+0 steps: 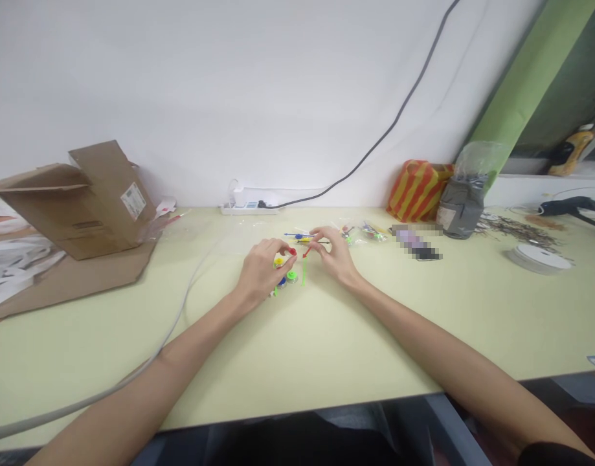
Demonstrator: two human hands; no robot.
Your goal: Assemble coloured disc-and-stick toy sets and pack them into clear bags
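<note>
Pinched between the thumb and forefinger of my left hand [265, 272] is a small red round piece [292, 252]. My right hand [338, 257], a little to the right, grips a thin red stick with an arrow-like tip [307, 252] that points down to the left. Under and beside the left fingers lie similar small round pieces: a yellow one [278, 261], a green one [292, 277] and a blue one [281, 281], partly hidden. A thin green stick [304, 272] lies between the hands. Just behind them are a blue stick [296, 235] and other coloured parts.
Small clear bags of coloured parts [373, 232] lie behind my right hand. An opened cardboard box [98, 207] stands left, and a power strip [248, 208] sits by the wall. A grey cable [180, 310] crosses my left forearm. Rightward are a blurred-out phone [417, 243], a striped bag [416, 191] and a white roll [540, 257].
</note>
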